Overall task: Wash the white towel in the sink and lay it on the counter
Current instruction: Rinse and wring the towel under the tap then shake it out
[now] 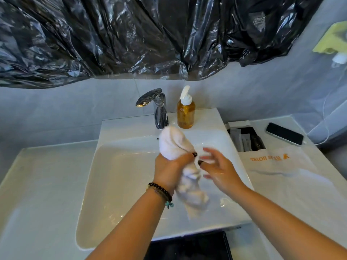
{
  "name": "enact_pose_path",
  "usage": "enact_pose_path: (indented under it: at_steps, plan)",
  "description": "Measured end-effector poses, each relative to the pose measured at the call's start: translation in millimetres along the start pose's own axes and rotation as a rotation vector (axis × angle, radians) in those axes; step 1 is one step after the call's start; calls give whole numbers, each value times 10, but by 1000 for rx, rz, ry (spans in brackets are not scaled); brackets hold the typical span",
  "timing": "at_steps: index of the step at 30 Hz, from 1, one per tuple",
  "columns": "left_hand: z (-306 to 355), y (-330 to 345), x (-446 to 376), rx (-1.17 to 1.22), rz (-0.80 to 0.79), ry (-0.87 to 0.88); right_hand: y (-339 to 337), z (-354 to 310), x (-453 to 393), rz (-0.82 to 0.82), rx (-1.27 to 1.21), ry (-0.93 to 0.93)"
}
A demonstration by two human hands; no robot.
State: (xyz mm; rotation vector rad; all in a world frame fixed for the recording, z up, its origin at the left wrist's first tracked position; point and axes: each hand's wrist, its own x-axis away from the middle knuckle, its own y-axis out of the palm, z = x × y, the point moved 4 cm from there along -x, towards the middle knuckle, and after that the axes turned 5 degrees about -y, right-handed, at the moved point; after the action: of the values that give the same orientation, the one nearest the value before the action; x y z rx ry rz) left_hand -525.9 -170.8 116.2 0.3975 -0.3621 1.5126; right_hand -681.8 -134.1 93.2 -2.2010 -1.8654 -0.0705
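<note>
White towel (pixel 175 145) twisted into rope over sink (pixel 116 166); we grip its middle in left hand (pixel 169 168), long axis running away-to-near. Right hand (pixel 216 167) just beside, fingers spread, holding nothing.

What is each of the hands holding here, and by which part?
The left hand grips the twisted white towel around its middle, above the sink. The right hand is open beside it, holding nothing.

One towel (pixel 175 145), one faucet (pixel 158 109), one soap bottle (pixel 185 114), one phone (pixel 284 136), two hands.
</note>
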Motion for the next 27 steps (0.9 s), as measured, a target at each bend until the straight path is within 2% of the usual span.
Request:
enact_pose_path:
  at_steps: [2, 3, 4, 6, 8, 9, 11, 13, 15, 17, 19, 20, 24, 27]
  plan:
    - [86, 32, -7, 103, 81, 33, 102, 355, 217, -40, -404, 499]
    - [133, 43, -5, 134, 120, 65, 177, 454, 330, -107, -569, 652]
    - [175, 53, 2, 157, 154, 106, 236, 481, 412, -145, -723, 708]
    - [226, 77, 38, 188, 198, 189, 260, 410, 449, -65, -946, 628]
    - [214, 108, 97, 197, 240, 228, 205, 249, 422, 128, -1056, 416]
    - [188, 124, 122, 210, 267, 225, 166, 150, 422, 188, -999, 276]
    - [138, 149, 152, 281, 324, 171, 83, -60, 477, 179, -713, -55]
    - [103, 159, 150, 354, 366, 81, 119, -200, 578, 39, -193, -351]
    - [83, 181, 170, 418, 368, 9, 217, -195, 580, -59, 399, -486]
    - [54, 246, 251, 440, 346, -40, 245, -261, 498, 44, 716, -561]
    - [44, 335, 342, 482, 320, -68, 189, -394, 376, 225, 793, -655]
    - [60, 369, 364, 501, 310, -68, 161, -453, 317, 251, 833, -682]
    - [240, 357, 354, 400, 392, 45, 104, -603, 149, 115, 985, -638]
    - [370, 343, 357, 285, 446, 224, 123, -701, 86, 0, 841, -507]
